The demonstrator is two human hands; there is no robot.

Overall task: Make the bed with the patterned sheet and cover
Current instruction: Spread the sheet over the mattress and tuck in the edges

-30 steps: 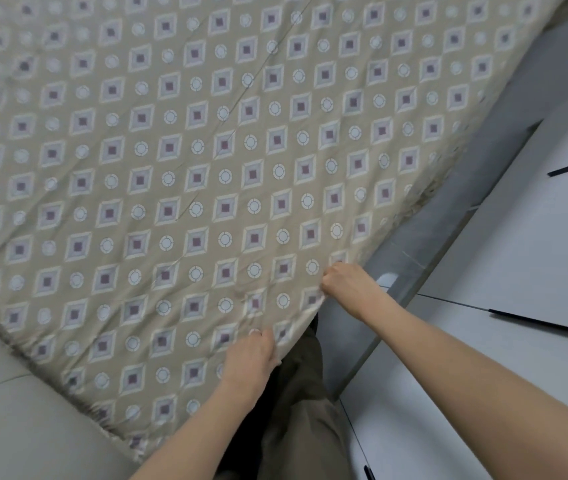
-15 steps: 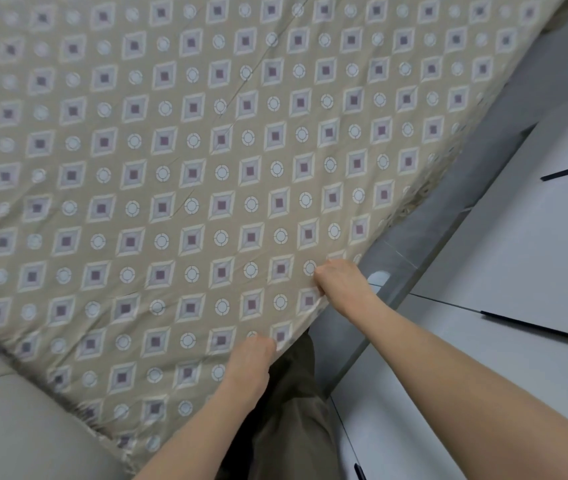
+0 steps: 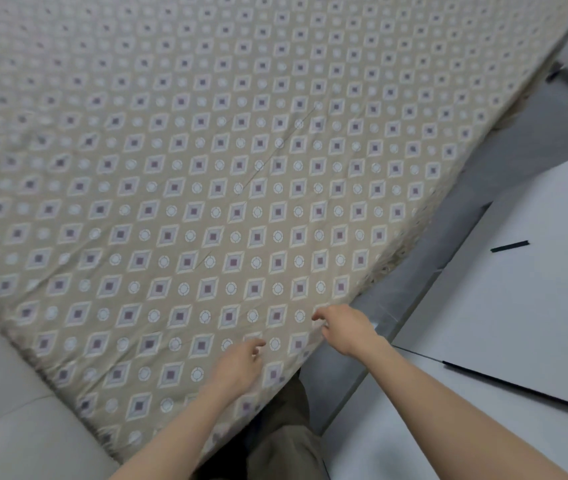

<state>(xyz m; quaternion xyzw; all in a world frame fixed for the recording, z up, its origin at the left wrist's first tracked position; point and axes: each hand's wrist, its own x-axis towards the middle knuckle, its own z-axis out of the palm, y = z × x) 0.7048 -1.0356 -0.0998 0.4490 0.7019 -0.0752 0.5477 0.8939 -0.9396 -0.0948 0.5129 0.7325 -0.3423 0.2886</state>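
- Left hand (image 3: 237, 367) lies on top of the patterned sheet (image 3: 206, 202) close to its near corner, with the fingers loosely bent and relaxed. I see nothing in its grasp.
- Right hand (image 3: 344, 329) sits at the sheet's right edge just beside that corner, fingers curled against the fabric. My feed does not show whether they pinch it.
- Olive trousers (image 3: 286, 445) show just past the corner, between the two forearms.
- To the lower left, a pale grey surface (image 3: 16, 427) borders the sheet.
- Beige, with diamonds and rings, the sheet is spread flat over the bed and fills most of my view. A few thin creases run across it diagonally.
- Along its right side runs a grey strip (image 3: 448, 237), then white panels (image 3: 517, 306) with a black bar handle (image 3: 510, 246).
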